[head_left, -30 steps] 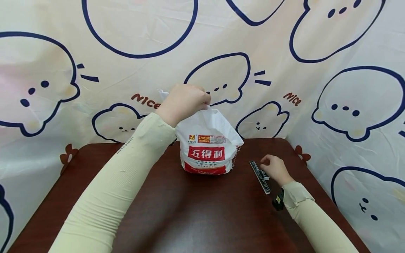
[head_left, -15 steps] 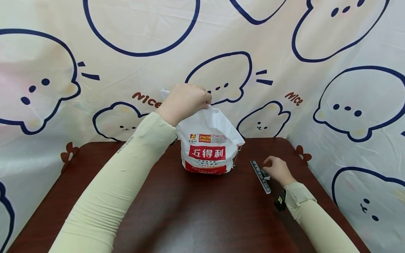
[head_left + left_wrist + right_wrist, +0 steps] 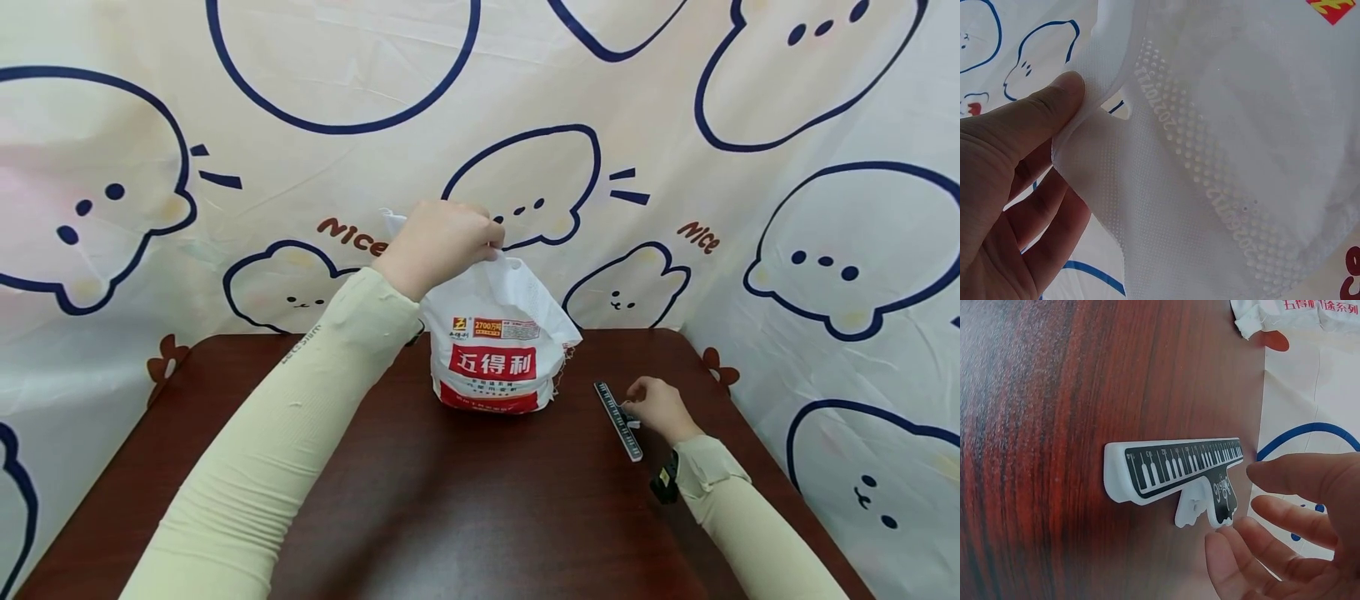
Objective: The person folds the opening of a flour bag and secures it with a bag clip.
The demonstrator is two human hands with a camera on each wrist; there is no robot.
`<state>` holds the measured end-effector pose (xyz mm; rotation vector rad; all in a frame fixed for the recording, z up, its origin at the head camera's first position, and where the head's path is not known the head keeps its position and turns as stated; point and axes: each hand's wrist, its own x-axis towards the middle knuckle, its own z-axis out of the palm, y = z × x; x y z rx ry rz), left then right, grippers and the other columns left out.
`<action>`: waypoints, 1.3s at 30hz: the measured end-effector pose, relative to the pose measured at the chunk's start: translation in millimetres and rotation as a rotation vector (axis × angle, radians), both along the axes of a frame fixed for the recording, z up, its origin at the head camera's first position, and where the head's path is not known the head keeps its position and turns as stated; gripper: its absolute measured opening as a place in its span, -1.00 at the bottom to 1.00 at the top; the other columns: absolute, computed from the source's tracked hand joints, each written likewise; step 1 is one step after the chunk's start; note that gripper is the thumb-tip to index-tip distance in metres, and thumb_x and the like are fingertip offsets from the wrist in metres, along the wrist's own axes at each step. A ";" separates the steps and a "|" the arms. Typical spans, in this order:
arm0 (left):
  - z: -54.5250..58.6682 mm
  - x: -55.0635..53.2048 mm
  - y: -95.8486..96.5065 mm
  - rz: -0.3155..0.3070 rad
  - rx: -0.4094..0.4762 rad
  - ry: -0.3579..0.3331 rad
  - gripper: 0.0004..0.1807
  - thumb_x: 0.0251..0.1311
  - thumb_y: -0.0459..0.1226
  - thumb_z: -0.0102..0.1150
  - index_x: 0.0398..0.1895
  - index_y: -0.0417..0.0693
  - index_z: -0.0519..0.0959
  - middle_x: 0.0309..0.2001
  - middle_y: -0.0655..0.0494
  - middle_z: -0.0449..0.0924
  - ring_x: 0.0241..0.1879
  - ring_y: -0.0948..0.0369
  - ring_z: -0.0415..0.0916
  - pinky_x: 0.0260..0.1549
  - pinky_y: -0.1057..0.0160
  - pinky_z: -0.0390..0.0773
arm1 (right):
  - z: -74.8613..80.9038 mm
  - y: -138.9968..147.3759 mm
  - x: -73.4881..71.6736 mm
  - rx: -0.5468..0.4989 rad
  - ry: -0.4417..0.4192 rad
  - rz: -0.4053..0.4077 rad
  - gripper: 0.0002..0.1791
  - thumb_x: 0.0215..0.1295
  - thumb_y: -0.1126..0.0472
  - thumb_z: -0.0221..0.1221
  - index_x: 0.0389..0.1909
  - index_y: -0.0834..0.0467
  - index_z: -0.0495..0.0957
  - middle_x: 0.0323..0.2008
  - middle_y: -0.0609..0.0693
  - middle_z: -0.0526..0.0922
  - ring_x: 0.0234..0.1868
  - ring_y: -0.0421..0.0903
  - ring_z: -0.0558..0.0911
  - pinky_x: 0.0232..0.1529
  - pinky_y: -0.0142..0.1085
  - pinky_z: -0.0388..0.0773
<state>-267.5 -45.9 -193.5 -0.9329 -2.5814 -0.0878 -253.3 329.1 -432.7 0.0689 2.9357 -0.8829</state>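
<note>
My left hand [image 3: 442, 246] pinches the top edge of a white flour bag [image 3: 491, 367] with red print. In the left wrist view, the thumb [image 3: 1066, 90] presses the white bag edge [image 3: 1091, 134] against the fingers behind it, close to a small handle hole. To the right, a black-and-white sheet music clip [image 3: 618, 423] with a piano-key pattern lies on the table. My right hand [image 3: 660, 408] is beside its handle. In the right wrist view, the thumb and fingers [image 3: 1222, 559] are spread apart right at the clip's handle [image 3: 1221, 494].
The dark red-brown wooden table [image 3: 480, 500] has raised cloth walls with cartoon drawings [image 3: 375, 75] behind it and at both sides. The bag stands near the table's far edge, left of the clip. A small black device [image 3: 664, 477] sits on the right wrist.
The right hand has shifted slightly down beside the clip's handle. The left hand keeps its hold on the bag; the whole view has drifted a little.
</note>
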 end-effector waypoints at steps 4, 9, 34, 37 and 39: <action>-0.6 0.3 0.2 0.006 -0.009 -0.007 -0.87 0.36 -0.20 0.30 -0.12 0.05 0.76 -0.18 0.09 0.74 -0.18 0.10 0.66 -0.20 0.07 0.65 | -2.1 0.9 0.2 -0.003 -0.014 -0.003 -0.72 0.31 0.31 0.26 -0.07 0.41 0.53 -0.23 0.26 0.58 -0.39 0.00 0.59 -0.40 -0.15 0.58; -1.4 0.2 -0.5 0.009 -0.004 -0.013 -0.87 0.36 -0.21 0.30 -0.11 0.05 0.76 -0.17 0.09 0.74 -0.18 0.10 0.66 -0.19 0.06 0.66 | -3.3 0.2 0.1 -0.011 -0.032 -0.011 -0.70 0.30 0.32 0.26 -0.04 0.43 0.52 -0.23 0.26 0.57 -0.40 -0.01 0.59 -0.41 -0.16 0.58; -4.1 -3.2 -0.3 -0.001 0.004 -0.012 -0.86 0.36 -0.22 0.29 -0.10 0.04 0.76 -0.17 0.08 0.74 -0.20 0.11 0.65 -0.15 0.08 0.67 | -8.2 2.1 -1.4 -0.022 -0.078 -0.034 -0.72 0.30 0.37 0.25 -0.06 0.48 0.52 -0.17 0.33 0.57 -0.41 -0.01 0.60 -0.42 -0.20 0.60; -4.2 -3.4 -1.3 0.002 0.004 -0.013 -0.85 0.36 -0.22 0.29 -0.09 0.04 0.76 -0.17 0.08 0.74 -0.20 0.11 0.65 -0.14 0.09 0.67 | -6.9 1.3 -2.1 -0.028 -0.078 -0.037 -0.72 0.29 0.36 0.25 -0.07 0.48 0.53 -0.21 0.32 0.59 -0.43 -0.01 0.60 -0.44 -0.21 0.60; -4.1 -3.2 -1.9 0.001 0.003 -0.016 -0.85 0.36 -0.22 0.30 -0.09 0.04 0.76 -0.17 0.08 0.73 -0.20 0.11 0.65 -0.14 0.09 0.67 | -6.0 0.3 -1.8 -0.035 -0.080 -0.043 -0.74 0.28 0.37 0.25 -0.11 0.48 0.54 -0.25 0.29 0.61 -0.45 -0.02 0.61 -0.46 -0.23 0.59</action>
